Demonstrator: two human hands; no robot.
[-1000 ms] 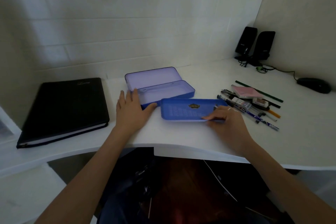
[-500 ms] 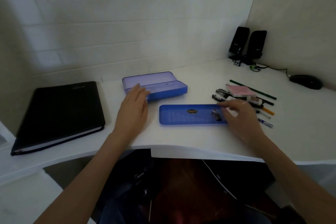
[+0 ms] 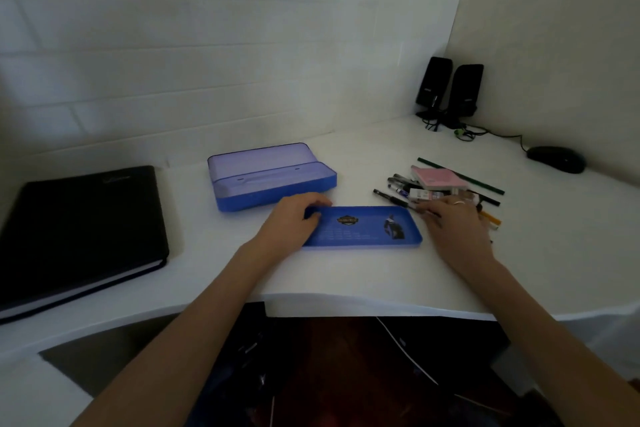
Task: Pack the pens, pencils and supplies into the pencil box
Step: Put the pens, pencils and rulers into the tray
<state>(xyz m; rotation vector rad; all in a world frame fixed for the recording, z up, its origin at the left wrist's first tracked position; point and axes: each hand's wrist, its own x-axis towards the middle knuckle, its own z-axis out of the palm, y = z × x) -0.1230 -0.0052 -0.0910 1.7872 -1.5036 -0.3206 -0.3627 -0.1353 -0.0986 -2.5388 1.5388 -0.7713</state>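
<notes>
Pencil box point(image 3: 273, 180) sits open mid-desk, its blue tray point(image 3: 360, 229) out in front holding 1 small dark item point(image 3: 393, 227). Left hand point(image 3: 294, 218) grips the tray's left end; right hand point(image 3: 450, 222), fingers curled, reaches into the pen pile point(image 3: 436, 189), grasp unclear. Early packing step: next needs 1 pen pinched and laid in the tray.

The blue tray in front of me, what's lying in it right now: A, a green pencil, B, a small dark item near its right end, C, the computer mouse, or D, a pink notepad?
B: a small dark item lies near the right end of the blue tray; the pink notepad, green pencil and mouse lie on the desk.
</notes>
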